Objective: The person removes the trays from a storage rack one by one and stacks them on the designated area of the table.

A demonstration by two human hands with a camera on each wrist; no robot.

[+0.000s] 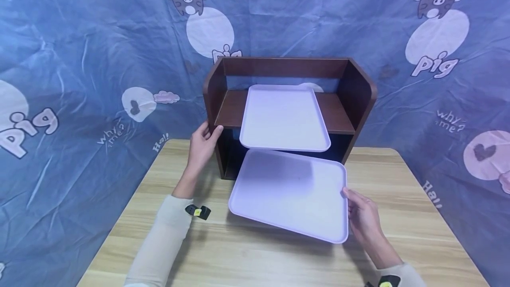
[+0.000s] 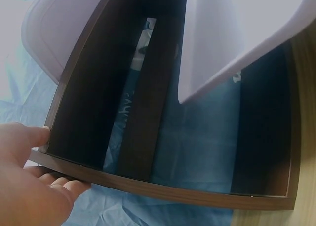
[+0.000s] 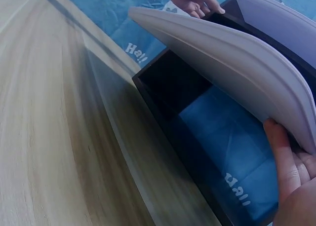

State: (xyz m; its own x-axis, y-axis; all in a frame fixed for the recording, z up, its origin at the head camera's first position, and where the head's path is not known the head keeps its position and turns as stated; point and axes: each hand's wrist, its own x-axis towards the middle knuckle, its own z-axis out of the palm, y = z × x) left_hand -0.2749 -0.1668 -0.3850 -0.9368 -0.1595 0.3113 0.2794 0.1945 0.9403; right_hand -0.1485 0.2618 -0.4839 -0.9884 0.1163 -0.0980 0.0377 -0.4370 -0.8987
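Observation:
A dark brown wooden shelf (image 1: 360,101) with two levels stands at the back of the table. My left hand (image 1: 202,147) grips its left side panel at the middle board, thumb in front and fingers round the outer side, as the left wrist view shows. In my right hand (image 1: 363,214) is a pale lilac tray (image 1: 291,194), pinched at its right edge. This tray is tilted and held above the table before the lower opening. Another lilac tray (image 1: 284,116) lies on the middle board, its near end jutting past the front edge.
The light wood table (image 1: 207,251) reaches from the shelf towards me. A blue cloth (image 1: 99,56) with pig prints hangs behind and at both sides. Through the shelf's open back this cloth shows. Dark straps (image 1: 198,211) sit on both wrists.

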